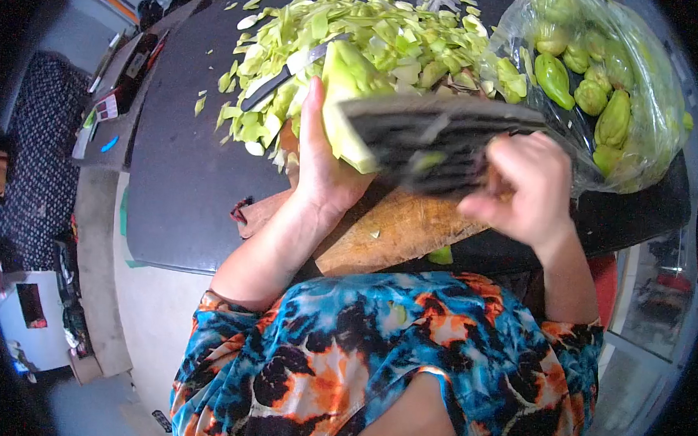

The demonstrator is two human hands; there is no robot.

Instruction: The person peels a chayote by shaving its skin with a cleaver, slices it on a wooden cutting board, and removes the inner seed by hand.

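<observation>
On the left of the dark table (173, 148), a small knife (267, 88) lies among pale green peelings (427, 38); its blade is partly lost against them, so a reach into the heap could meet the edge. Just right of it, the person's left hand (327, 174) clasps a large pale green vegetable (355, 86), thumb raised along its side, the other fingers mostly hidden. The vegetable is up in the hand, above the wooden board (403, 228), so only that grip appears to steady it; if the cut flesh is slick, it could twist or slide. A broad dark blade (423, 135), blurred, overlaps its right side in view; whether they touch cannot be told. A slip leftward could carry the edge into the palm or thumb. The right hand (530, 183) is curled around what seems the handle, its exact hold smeared by motion, and a loose grip could turn the blade. Just beyond, the clear plastic bag (657, 114) of green fruits (553, 80) sits near enough to snag the knuckles or blade.
</observation>
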